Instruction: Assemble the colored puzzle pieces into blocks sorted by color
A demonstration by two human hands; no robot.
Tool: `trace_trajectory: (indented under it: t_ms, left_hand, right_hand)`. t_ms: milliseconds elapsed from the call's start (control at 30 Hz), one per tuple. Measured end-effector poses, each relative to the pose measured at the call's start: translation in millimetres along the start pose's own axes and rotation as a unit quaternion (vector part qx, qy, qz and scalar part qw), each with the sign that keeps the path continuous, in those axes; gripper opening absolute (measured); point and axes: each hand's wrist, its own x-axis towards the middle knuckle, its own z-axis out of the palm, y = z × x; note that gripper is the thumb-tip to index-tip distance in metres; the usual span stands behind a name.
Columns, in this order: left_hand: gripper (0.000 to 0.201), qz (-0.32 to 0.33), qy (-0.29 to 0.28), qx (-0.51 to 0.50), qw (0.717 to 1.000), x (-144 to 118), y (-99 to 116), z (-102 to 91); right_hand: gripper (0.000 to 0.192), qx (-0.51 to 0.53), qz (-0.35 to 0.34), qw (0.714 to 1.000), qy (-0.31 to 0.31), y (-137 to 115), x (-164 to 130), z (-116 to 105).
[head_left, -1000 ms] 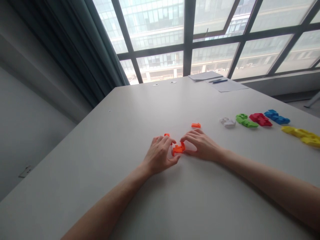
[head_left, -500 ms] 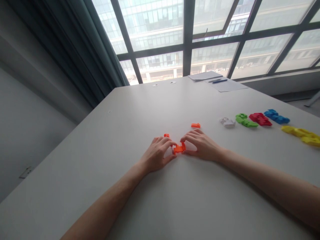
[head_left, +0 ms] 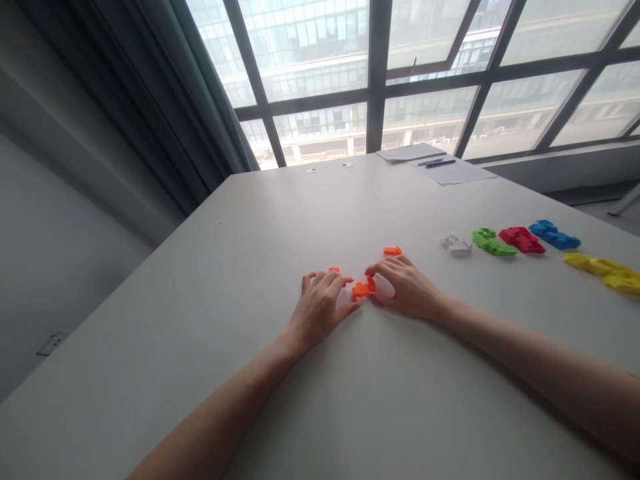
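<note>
white table (head_left: 280, 220) | hands: 2 | orange pieces (head_left: 363, 289): 3 | colour clusters: 5

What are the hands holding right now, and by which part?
An orange plastic piece on the table, pinched between both hands: left hand fingers at its left end, right hand fingers at its right end.

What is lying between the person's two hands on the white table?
In the head view, a small orange plastic piece sits between the left hand and right hand, both touching it.
</note>
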Motion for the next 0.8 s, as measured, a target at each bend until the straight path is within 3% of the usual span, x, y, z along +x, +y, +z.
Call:
trace_trajectory:
  t_ms: [300,533,800]
  left_hand:
    - [0.028,-0.066,0.079,0.004,0.995,4,-18,-2.2]
    - [0.039,-0.083,0.030,0.015,0.996,5,-27,3.2]
    - [0.021,-0.087,0.027,-0.018,0.996,5,-29,3.1]
  right_hand:
    - [0.027,-0.011,0.020,1.000,-0.012,4,-2,1]
    - [0.032,0.012,0.021,1.000,-0.005,1,-1,-2]
    - [0.021,-0.017,0.089,0.993,0.072,24,-1,-4]
